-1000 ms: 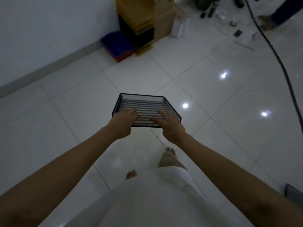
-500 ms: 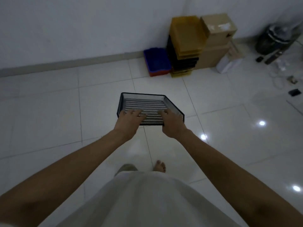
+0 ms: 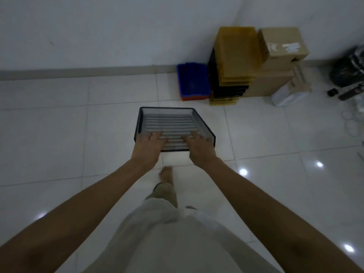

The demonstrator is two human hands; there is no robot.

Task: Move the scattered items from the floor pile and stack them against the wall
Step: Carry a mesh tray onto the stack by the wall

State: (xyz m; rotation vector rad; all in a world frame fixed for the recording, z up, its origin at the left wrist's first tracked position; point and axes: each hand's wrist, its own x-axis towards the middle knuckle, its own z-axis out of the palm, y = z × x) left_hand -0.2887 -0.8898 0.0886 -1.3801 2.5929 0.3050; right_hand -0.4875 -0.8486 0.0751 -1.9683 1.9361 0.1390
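Note:
A black wire-mesh tray (image 3: 169,120) is carried level above the white tiled floor, in front of me. My left hand (image 3: 148,147) grips its near edge on the left, thumb side over the mesh. My right hand (image 3: 199,147) grips the near edge on the right. Against the wall ahead to the right stands a stack of yellow and black trays (image 3: 234,62), with a blue tray (image 3: 193,79) on a red one beside it on the floor.
Two cardboard boxes (image 3: 281,48) stand right of the tray stack, with a white box (image 3: 287,95) leaning in front. A dark bag (image 3: 348,69) and small loose items lie at the far right. The grey skirting (image 3: 78,72) marks the wall's foot.
The view has swung left and closer to the wall; the tray stack now sits nearer, ahead to the right. Both hands keep the same hold on the mesh tray.

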